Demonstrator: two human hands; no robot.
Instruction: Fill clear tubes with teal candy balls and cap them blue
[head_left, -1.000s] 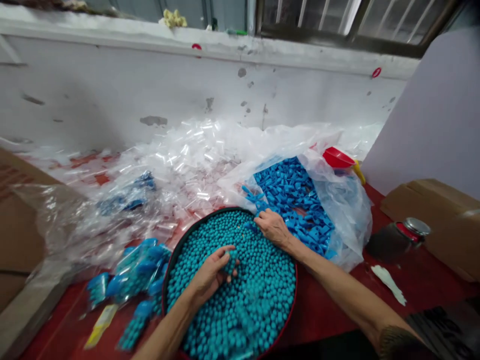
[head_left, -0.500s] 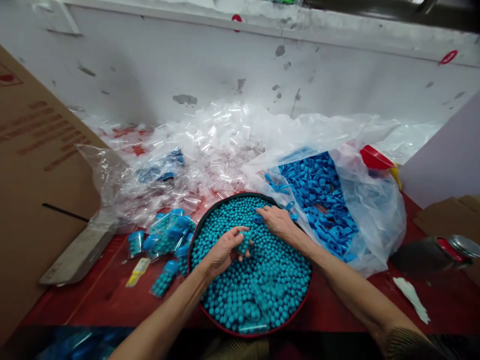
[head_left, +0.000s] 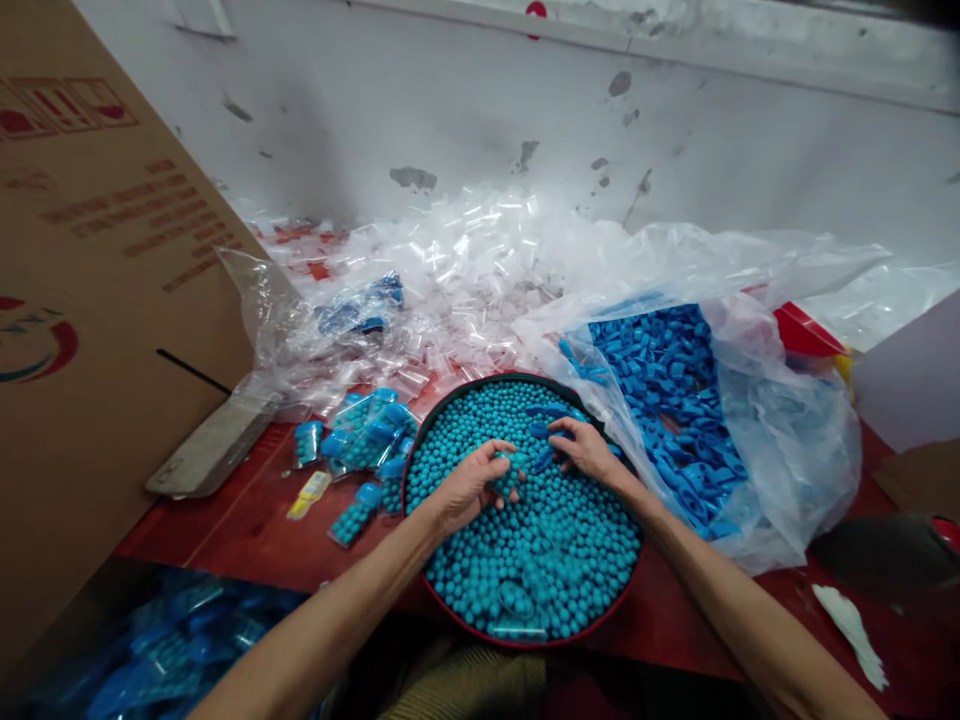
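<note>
Right hand (head_left: 581,447) near tray rim (head_left: 517,377)

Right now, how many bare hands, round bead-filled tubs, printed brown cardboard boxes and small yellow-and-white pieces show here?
Bare hands: 2 (left hand, right hand)
Round red-rimmed tub of teal beads: 1
Printed brown cardboard box: 1
Small yellow-and-white piece: 1
Total: 5

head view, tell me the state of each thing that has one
left hand: fingers curled around held beads
right hand: fingers bent at blue pieces, grip unclear
tub: open, well filled with turquoise beads
bag: open, more blue pieces inside
small containers: filled, blue tops on
cardboard box: standing, open or shut unclear
</note>
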